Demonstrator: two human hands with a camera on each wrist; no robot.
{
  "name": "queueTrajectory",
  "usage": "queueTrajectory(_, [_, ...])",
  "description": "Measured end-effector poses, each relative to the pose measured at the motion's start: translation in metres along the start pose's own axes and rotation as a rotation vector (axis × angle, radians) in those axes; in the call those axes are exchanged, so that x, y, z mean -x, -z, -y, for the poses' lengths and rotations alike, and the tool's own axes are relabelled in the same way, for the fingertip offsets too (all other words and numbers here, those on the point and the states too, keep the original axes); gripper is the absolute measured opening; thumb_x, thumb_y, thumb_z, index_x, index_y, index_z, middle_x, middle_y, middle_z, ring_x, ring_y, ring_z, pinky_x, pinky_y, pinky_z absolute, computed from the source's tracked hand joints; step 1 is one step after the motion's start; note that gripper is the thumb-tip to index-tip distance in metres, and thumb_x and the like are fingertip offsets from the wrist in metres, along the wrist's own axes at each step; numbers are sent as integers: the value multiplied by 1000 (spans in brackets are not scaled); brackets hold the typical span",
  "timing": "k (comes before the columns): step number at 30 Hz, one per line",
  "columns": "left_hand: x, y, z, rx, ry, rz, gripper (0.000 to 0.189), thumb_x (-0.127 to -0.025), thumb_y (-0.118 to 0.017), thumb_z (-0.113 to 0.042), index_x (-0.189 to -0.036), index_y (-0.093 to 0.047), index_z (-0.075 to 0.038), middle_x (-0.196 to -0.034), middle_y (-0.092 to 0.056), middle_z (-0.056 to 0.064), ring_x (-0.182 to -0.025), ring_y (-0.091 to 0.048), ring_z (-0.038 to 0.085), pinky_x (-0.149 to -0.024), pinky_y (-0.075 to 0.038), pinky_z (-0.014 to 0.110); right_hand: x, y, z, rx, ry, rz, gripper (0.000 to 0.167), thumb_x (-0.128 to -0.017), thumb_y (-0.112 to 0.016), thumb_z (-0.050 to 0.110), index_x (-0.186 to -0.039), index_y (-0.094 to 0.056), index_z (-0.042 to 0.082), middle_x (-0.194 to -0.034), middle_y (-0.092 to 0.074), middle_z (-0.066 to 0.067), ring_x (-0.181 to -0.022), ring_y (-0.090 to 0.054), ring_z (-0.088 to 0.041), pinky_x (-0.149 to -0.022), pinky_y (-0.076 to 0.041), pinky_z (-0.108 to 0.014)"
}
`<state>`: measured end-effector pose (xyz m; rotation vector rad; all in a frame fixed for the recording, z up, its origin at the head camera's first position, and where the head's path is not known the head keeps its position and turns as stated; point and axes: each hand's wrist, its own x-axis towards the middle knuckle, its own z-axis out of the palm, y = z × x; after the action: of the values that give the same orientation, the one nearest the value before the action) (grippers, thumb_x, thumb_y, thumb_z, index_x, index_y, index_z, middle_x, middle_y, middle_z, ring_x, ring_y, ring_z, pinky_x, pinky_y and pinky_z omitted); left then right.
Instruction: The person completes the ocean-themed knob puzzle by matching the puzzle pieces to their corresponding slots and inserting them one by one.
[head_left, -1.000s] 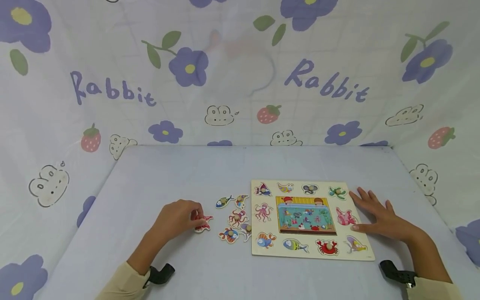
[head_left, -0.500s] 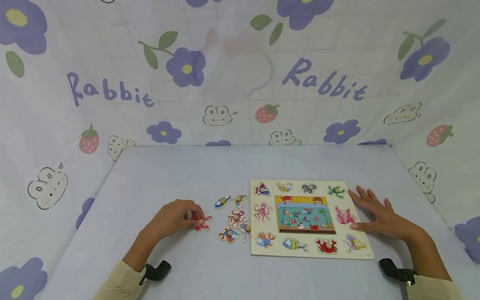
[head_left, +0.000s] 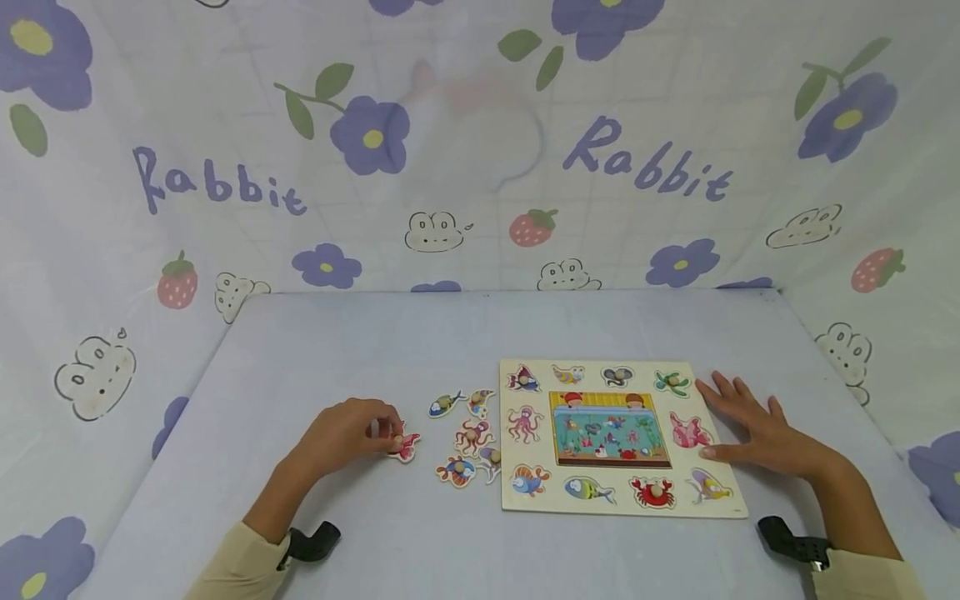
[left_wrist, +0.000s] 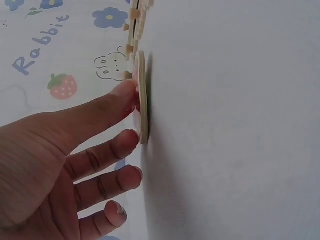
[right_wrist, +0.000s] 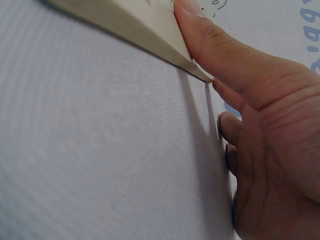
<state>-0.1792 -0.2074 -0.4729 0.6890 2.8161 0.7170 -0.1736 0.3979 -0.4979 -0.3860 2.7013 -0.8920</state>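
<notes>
My left hand (head_left: 347, 435) pinches a red starfish puzzle piece (head_left: 407, 447) by its knob, at or just over the table left of the other pieces. In the left wrist view the thumb lies against the starfish piece (left_wrist: 142, 107), whose thin wooden edge faces the camera; the index finger is mostly hidden. A wooden sea-animal puzzle board (head_left: 622, 498) lies flat to the right. My right hand (head_left: 765, 437) rests at the board's right edge, fingers spread and thumb on its top, as the right wrist view shows on the board edge (right_wrist: 145, 40).
Between the left hand and the board lie loose knobbed pieces: a striped fish (head_left: 446, 404), a seahorse-like piece (head_left: 481, 402), an octopus (head_left: 473, 436), a blue-orange fish (head_left: 457, 471) and a purple-grey piece (head_left: 491, 460) by the board's left edge. A crab piece (head_left: 655, 492) sits in the board.
The left hand has shifted slightly left with the starfish piece, which has turned a little in the fingers. The right hand and the board keep their places.
</notes>
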Motion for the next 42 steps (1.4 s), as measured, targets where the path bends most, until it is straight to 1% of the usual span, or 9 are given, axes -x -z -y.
queueTrajectory(4, [0,-3,1,-2,8,7,14,-87,-82,-27,-90,-69,-29,-75,-57,-17,-68,-49,6,-59,-41,27,1,1,0,-12,-2,9,106,-83,-79,45,-163,-16,18,-167,4,-25,-149,19,-49,-104,24,-71])
queueTrajectory(10, [0,-4,1,-10,14,-1,16,-86,-83,-26,-89,-68,-30,-75,-56,-17,-68,-49,7,-59,-41,27,2,3,-5,-17,26,15,104,-83,-79,43,-163,-17,22,-167,3,-24,-149,19,-49,-103,25,-71])
queueTrajectory(16, [-1,-4,1,-23,8,-7,15,-86,-83,-27,-89,-69,-30,-75,-55,-18,-68,-49,6,-60,-41,27,2,2,-6,-9,44,10,103,-82,-78,44,-163,-19,21,-167,3,-25,-149,19,-49,-103,25,-71])
queueTrajectory(20, [-1,-2,-4,-37,4,-12,15,-86,-83,-30,-89,-68,-30,-75,-56,-19,-67,-50,6,-58,-41,26,2,2,-5,-15,49,7,103,-82,-79,44,-163,-19,20,-166,3,-26,-149,19,-50,-102,26,-71])
queueTrajectory(24, [-4,2,-14,-44,-14,-19,15,-86,-83,-33,-90,-68,-31,-76,-56,-20,-67,-51,6,-57,-42,26,3,2,-5,-16,44,6,102,-82,-79,44,-163,-20,20,-166,3,-26,-149,19,-50,-103,25,-72])
queueTrajectory(29, [-14,3,-33,-64,-65,-37,16,-86,-82,-36,-92,-68,-31,-76,-56,-19,-67,-50,6,-56,-41,26,3,2,-2,-15,40,6,102,-82,-78,45,-163,-20,20,-167,3,-26,-149,19,-50,-103,25,-72])
queueTrajectory(35, [-33,2,-56,-91,-132,-79,16,-87,-80,-39,-93,-69,-30,-79,-56,-19,-66,-50,5,-56,-42,24,4,4,-1,-13,32,3,102,-83,-78,44,-163,-20,19,-167,3,-26,-149,19,-50,-103,25,-72])
queueTrajectory(39, [-45,0,-69,-109,-155,-122,16,-87,-80,-40,-93,-69,-30,-80,-56,-19,-66,-50,5,-56,-42,24,3,4,0,-7,25,1,103,-82,-79,43,-162,-21,18,-166,2,-26,-149,18,-51,-103,23,-73])
queueTrajectory(42, [-55,-2,-78,-133,-160,-134,17,-88,-80,-41,-94,-69,-29,-81,-56,-19,-67,-50,5,-56,-42,23,2,3,1,-3,26,-1,103,-81,-80,43,-162,-21,18,-166,1,-27,-149,17,-52,-103,22,-74])
